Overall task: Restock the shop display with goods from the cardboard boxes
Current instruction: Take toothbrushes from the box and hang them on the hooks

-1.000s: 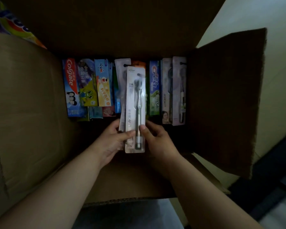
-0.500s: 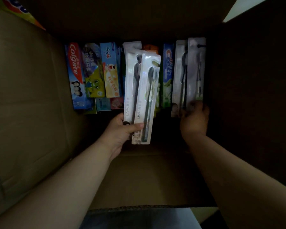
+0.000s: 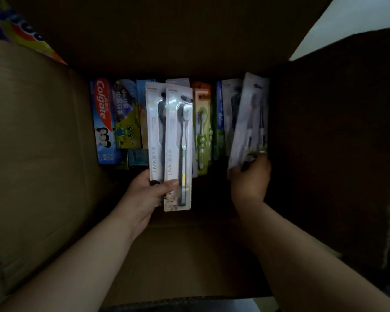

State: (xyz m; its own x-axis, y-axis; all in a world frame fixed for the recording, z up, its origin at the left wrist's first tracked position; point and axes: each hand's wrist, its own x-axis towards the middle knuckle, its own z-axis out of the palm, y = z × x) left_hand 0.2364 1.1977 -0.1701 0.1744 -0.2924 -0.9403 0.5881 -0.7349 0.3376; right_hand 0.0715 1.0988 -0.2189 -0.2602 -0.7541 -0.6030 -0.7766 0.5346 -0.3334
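From my feed the open cardboard box (image 3: 38,154) fills nearly the whole view, its left wall lit tan while the right flap (image 3: 338,143) and the far wall sit in deep shadow, so I cannot make out any detail there. Beyond the right flap a pale strip of floor or wall (image 3: 356,21) shows at the top corner, and a bright printed package (image 3: 25,34) is cut off at the top left edge; I cannot read it. Along the far side of the box floor stands a row of goods: a Colgate toothpaste carton (image 3: 103,122) at the left, a purple and yellow carton (image 3: 126,113) just beside it, an orange-topped children's toothbrush pack (image 3: 202,127) in the middle, and darker packs further right that I can barely tell apart. My left hand (image 3: 144,194) has its grip clamped on two LMK toothbrush packs (image 3: 178,149), thumb across the front one, held above the row and hiding the cartons behind. My right hand (image 3: 250,179) pinches the lower end of a tilted toothbrush blister pack (image 3: 249,118) at the right end of the row, close to the dark flap; its fingers are mostly hidden under the pack. Both forearms run in from the bottom edge, cut off there.
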